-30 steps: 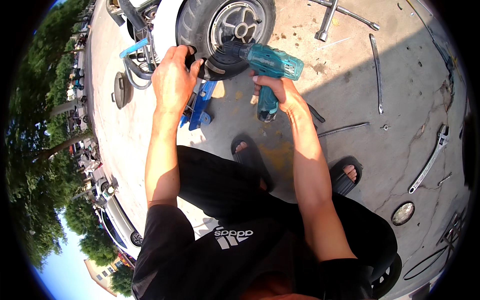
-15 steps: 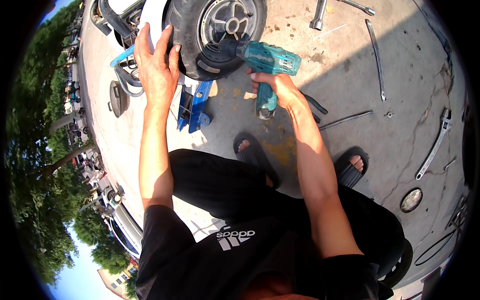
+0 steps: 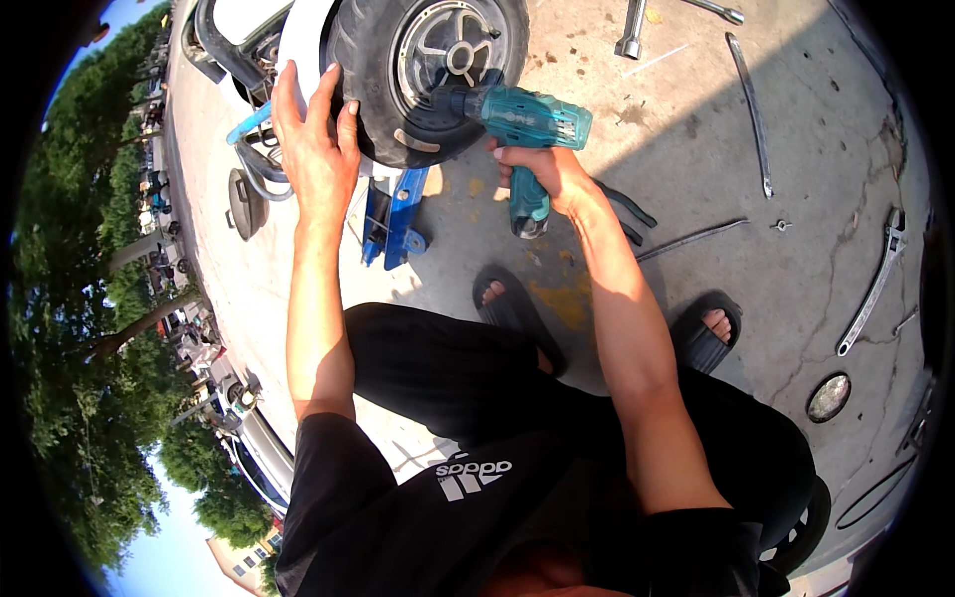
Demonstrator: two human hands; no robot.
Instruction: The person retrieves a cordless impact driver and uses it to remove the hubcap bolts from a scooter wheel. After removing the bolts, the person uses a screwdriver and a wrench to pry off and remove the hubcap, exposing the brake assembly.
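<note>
My right hand [image 3: 540, 171] is wrapped around the handle of a teal cordless power drill [image 3: 537, 117]. The drill's dark nose points left, at the lower part of a wheel's silver spoked rim [image 3: 460, 58]. Whether it touches a fastener there is hidden. Around the rim sits a black rubber tyre [image 3: 373, 95], beside a white vehicle body panel [image 3: 303, 45]. My left hand [image 3: 316, 149] is at the tyre's left side with fingers spread and nothing held in it. Some of its fingertips overlap the tyre's edge; contact cannot be made out.
A blue metal jack [image 3: 403, 219] stands below the tyre. On the concrete to the right lie a long metal bar [image 3: 751, 114], a socket wrench [image 3: 629, 40], an adjustable wrench [image 3: 875, 279], pliers-like black handles [image 3: 627, 204] and a small round dish [image 3: 828, 397].
The drill sits slightly further left against the rim. The whole view has shifted a little; my left hand stays spread by the tyre.
</note>
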